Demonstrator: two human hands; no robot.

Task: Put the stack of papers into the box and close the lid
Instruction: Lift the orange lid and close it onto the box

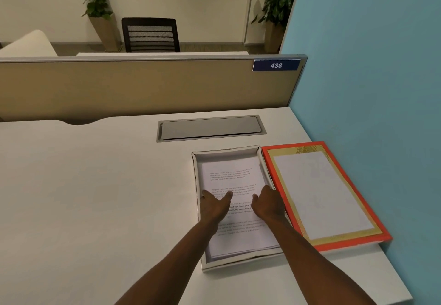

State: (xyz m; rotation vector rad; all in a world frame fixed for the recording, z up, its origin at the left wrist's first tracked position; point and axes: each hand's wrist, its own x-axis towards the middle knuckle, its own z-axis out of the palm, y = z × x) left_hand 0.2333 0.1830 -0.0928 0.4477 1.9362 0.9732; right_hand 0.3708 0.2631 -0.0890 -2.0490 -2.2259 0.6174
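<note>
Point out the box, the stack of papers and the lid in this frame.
box (196, 180), head view, on its left wall.
stack of papers (232, 173), head view, on the printed top sheet.
lid (319, 192), head view, on its white centre panel.

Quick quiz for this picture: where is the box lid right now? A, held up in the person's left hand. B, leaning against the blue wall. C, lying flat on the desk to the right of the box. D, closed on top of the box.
C: the orange-edged lid lies flat on the desk just right of the open box, while both hands rest on the papers inside.
</note>
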